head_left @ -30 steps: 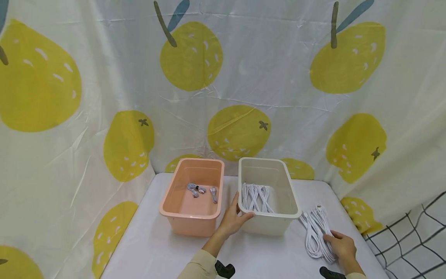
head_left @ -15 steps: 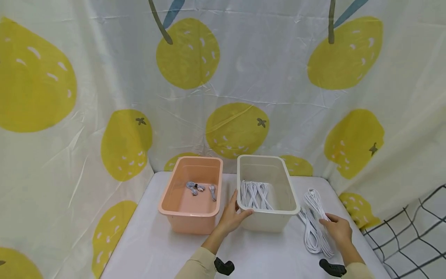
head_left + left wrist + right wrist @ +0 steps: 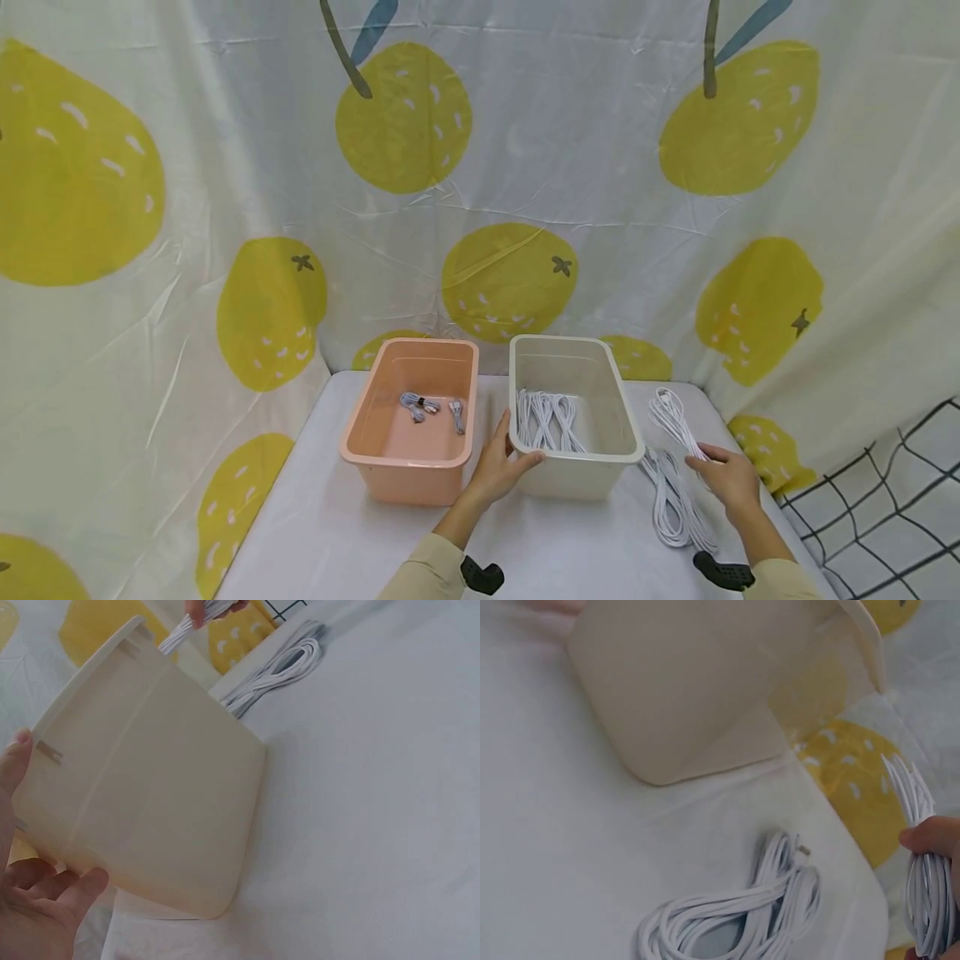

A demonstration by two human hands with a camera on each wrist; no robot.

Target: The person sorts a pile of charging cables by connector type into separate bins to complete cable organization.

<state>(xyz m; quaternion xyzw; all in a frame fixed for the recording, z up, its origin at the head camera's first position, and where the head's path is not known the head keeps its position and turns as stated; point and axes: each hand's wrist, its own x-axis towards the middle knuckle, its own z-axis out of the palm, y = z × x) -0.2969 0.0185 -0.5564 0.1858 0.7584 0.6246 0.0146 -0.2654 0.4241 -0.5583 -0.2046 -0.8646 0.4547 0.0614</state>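
Observation:
My left hand [image 3: 495,471] holds the near left corner of the cream plastic bin [image 3: 581,479], its thumb on the rim and fingers along the side. Several coiled white cables [image 3: 551,421] lie inside that bin, toward its left wall. To the right, my right hand [image 3: 726,477] pinches a coiled white cable bundle [image 3: 677,423], raised off the table; in the right wrist view this held cable [image 3: 928,907] has the thumb across it. Below it, another white cable coil [image 3: 670,508] lies on the table beside the bin, its metal plug [image 3: 803,850] visible.
A peach plastic bin [image 3: 412,483] stands left of the cream one, with two small grey cables [image 3: 458,417] inside. White cloth covers the table [image 3: 562,550]. A fruit-print curtain [image 3: 517,192] hangs behind, and a black wire grid [image 3: 885,500] is at the right.
My right hand has lifted one white cable bundle off the pile and moved it slightly up and away, leaving another coil on the table. The left hand stays at the cream bin.

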